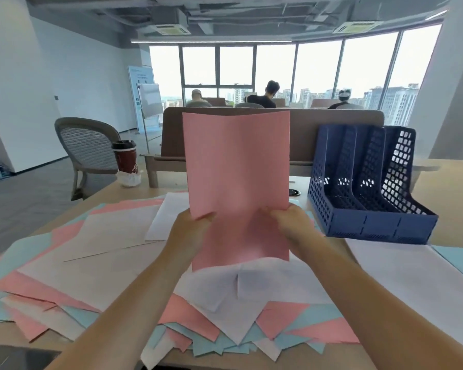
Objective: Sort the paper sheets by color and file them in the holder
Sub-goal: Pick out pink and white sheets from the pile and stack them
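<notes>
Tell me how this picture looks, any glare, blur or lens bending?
Head view: the windows glare almost white, leaving the seated people backlit; the wide lens bows the ceiling and the desk; the pink sheet, gripped by the left hand and right hand, is sharp; the loose papers near the frame edges look soft.

pink sheet (238, 166): matt paper, smooth, centre frame | scattered sheets (96, 247): matt paper in pink, white, pale blue, lower frame | holder (364, 182): dark blue plastic, perforated mesh walls, slight sheen, right | counter (455, 214): light wood look, matt | cup (125, 156): glossy paper, dark plastic lid, left | chair (88, 150): mesh back
</notes>
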